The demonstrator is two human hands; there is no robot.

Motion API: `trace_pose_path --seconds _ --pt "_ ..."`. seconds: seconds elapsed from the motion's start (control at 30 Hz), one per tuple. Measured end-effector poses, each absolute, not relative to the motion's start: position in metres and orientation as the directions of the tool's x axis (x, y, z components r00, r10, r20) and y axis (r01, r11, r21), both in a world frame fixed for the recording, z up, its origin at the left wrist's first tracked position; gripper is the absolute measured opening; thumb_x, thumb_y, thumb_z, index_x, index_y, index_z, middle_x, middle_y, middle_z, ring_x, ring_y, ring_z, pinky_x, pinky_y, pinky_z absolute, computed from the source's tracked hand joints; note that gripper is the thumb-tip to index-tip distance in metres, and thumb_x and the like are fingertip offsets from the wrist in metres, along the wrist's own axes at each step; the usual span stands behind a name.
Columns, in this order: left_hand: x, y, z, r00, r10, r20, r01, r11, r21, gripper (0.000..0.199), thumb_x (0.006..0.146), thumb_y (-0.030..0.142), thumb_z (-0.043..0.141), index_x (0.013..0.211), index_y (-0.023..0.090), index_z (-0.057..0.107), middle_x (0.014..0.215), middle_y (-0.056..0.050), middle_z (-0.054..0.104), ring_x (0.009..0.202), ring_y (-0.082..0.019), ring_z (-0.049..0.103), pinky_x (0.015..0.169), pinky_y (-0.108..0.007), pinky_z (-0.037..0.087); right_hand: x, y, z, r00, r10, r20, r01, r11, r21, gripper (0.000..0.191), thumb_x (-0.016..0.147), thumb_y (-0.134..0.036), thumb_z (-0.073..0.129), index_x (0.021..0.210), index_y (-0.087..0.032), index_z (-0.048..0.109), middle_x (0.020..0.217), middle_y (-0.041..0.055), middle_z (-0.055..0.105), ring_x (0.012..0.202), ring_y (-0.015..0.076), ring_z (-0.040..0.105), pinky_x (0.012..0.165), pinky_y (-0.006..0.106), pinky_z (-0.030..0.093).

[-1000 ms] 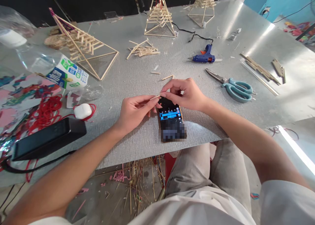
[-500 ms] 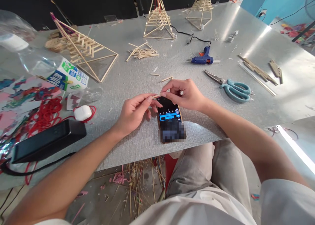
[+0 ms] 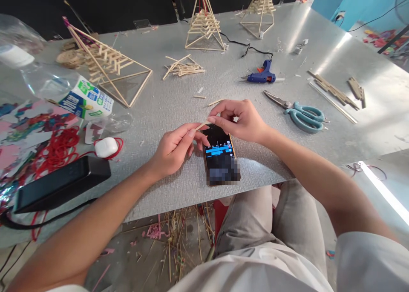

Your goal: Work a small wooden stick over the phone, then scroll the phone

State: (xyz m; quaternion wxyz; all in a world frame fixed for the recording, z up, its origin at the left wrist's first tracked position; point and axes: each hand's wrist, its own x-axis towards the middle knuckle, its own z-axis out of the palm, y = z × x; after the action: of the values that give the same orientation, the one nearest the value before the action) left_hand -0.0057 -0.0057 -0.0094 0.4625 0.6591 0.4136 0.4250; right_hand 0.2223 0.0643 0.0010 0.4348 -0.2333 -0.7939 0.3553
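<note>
A short wooden stick spans the gap between my two hands. One end is pinched between thumb and forefinger of my left hand, whose other fingers curl loosely below. My right hand pinches the opposite end with its fingertips. Under the hands a smartphone lies face up, its screen lit with blue bars and its lower part blurred out. Just beyond my fingers, two small stick pieces rest on the table. Farther back is a loose pile of short sticks.
Scissors and a blue glue gun lie to the right. Stick pyramids stand at the back. A plastic bottle, red cord, a white earbud case and a black device crowd the left.
The stick shows more of its length between my hands and slants more. My left hand has dipped slightly; both hands keep their pinch.
</note>
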Motion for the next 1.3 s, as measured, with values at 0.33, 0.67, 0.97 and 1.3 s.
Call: trace_pose_path --seconds 0.33,0.67,0.97,1.3 --pt "-0.003 -0.007 0.003 0.291 0.957 0.018 -0.086 0.008 0.996 0.034 0.097 0.045 0.070 0.117 0.018 0.077 0.077 -0.006 0.077 0.058 -0.017 0.068 0.048 -0.029 0.049 0.220 0.068 -0.001 -0.504 0.730 0.462 -0.062 0.503 -0.862 0.034 0.097 -0.047 0.075 0.095 -0.013 0.070 0.055 -0.0075 0.057 0.045 0.0042 0.046 0.046 0.018 0.033" --pt "-0.005 -0.003 -0.002 0.161 0.982 0.097 -0.002 -0.098 0.995 0.030 0.097 0.045 0.074 0.104 0.017 0.084 0.071 -0.005 0.076 0.054 -0.012 0.064 0.046 -0.024 0.047 0.222 0.067 0.002 -0.483 0.742 0.464 -0.025 0.518 -0.855 0.030 0.096 -0.042 0.077 0.094 -0.013 0.072 0.051 -0.0079 0.058 0.044 0.0041 0.045 0.046 0.019 0.031" --pt "-0.006 -0.002 -0.006 0.128 0.989 0.080 0.098 -0.092 0.991 0.021 0.095 0.037 0.076 0.101 0.019 0.085 0.067 -0.002 0.074 0.052 -0.010 0.062 0.047 -0.021 0.048 0.223 0.065 0.003 -0.504 0.737 0.451 0.019 0.531 -0.847 0.019 0.096 -0.031 0.075 0.093 -0.012 0.074 0.051 -0.0077 0.058 0.044 0.0041 0.045 0.046 0.020 0.030" --pt "-0.007 -0.001 -0.005 0.126 0.991 0.051 0.168 -0.072 0.983 0.027 0.094 0.040 0.076 0.100 0.015 0.084 0.066 -0.004 0.075 0.051 -0.010 0.062 0.048 -0.022 0.048 0.223 0.063 0.003 -0.526 0.722 0.450 0.071 0.564 -0.823 0.022 0.096 -0.035 0.075 0.092 -0.013 0.074 0.053 -0.0069 0.059 0.046 0.0046 0.047 0.049 0.021 0.032"
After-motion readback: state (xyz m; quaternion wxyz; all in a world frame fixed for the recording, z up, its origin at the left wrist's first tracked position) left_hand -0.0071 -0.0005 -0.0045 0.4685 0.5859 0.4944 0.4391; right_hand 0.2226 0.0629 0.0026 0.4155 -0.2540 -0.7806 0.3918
